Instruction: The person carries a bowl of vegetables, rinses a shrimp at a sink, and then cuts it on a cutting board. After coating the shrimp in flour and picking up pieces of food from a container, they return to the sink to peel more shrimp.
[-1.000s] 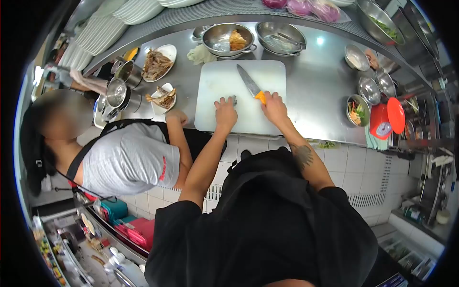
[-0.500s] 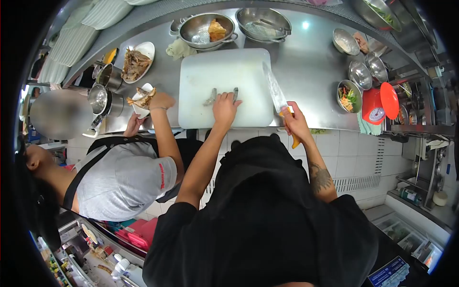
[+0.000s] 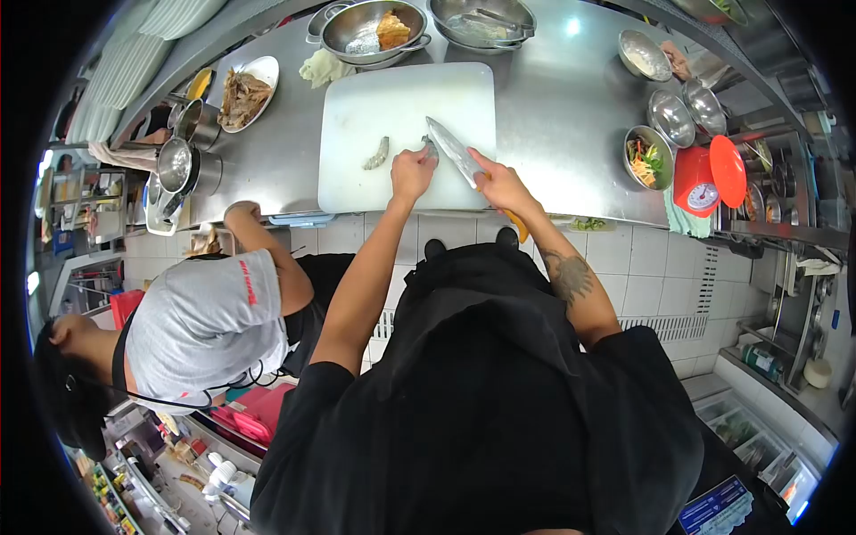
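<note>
On the white cutting board a small grey piece, looking like a shrimp, lies left of my hands. My left hand has its fingers closed on a second grey piece near the middle of the board. The knife has a broad blade and a yellow handle; my right hand grips it. Its blade points up and left, close beside the fingers of my left hand and the held piece.
A co-worker in a grey shirt stands at the left. Steel bowls are behind the board. At the right are a vegetable bowl and a red scale. A plate of cooked meat sits at the left.
My left hand has closed on the right-hand grey piece. The knife has moved left, its blade now tilted beside that hand. The co-worker's hands and small plate have moved off the counter.
</note>
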Available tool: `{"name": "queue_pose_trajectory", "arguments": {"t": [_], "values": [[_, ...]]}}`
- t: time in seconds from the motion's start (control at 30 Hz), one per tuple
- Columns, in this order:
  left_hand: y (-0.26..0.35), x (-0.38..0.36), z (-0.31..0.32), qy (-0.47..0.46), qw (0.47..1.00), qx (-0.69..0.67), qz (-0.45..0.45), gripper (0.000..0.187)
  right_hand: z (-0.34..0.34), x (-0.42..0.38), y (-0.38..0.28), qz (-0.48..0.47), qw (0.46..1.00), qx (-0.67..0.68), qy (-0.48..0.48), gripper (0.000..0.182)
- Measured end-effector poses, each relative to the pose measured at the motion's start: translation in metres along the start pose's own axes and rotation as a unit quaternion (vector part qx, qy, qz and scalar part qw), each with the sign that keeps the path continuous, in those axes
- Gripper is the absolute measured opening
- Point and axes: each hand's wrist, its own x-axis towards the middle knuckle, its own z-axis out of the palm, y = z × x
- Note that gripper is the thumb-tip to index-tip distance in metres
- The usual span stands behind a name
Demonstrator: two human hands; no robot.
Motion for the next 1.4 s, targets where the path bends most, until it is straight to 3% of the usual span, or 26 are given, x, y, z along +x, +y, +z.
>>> {"name": "queue_pose_trajectory", "arguments": {"t": [0.3, 0.77, 0.83, 1.07, 1.17, 1.27, 1.33, 1.4], "values": [[0.000, 0.005, -0.004, -0.061, 0.994, -0.017, -0.094, 0.034, 0.000, 0.014, -0.011, 0.032, 0.999, -0.035, -0.022, 0.057], [0.008, -0.002, 0.001, -0.041, 0.992, -0.021, -0.117, 0.031, 0.006, -0.008, 0.004, 0.007, 0.999, 0.025, -0.024, 0.056], [0.005, -0.005, 0.008, 0.020, 0.997, 0.022, -0.071, 0.030, 0.009, -0.019, 0.007, 0.006, 0.999, 0.039, -0.025, 0.055], [0.015, -0.013, 0.014, 0.062, 0.991, 0.115, -0.024, 0.026, 0.022, -0.059, 0.024, 0.027, 0.998, 0.060, -0.021, 0.053], [0.012, -0.015, 0.010, 0.047, 0.988, 0.146, -0.014, 0.024, 0.019, -0.057, 0.027, 0.029, 0.998, 0.054, -0.024, 0.053], [0.001, -0.015, -0.006, -0.009, 0.998, 0.065, 0.012, 0.019, 0.013, -0.049, 0.014, 0.022, 0.999, 0.035, -0.017, 0.052], [0.015, -0.011, -0.021, -0.091, 0.990, 0.108, 0.004, 0.018, 0.015, -0.041, 0.010, 0.016, 1.000, 0.019, -0.017, 0.051], [0.028, -0.013, -0.025, -0.093, 0.990, 0.104, -0.026, 0.019, 0.017, -0.032, 0.010, 0.018, 0.999, 0.016, -0.023, 0.052]]}}
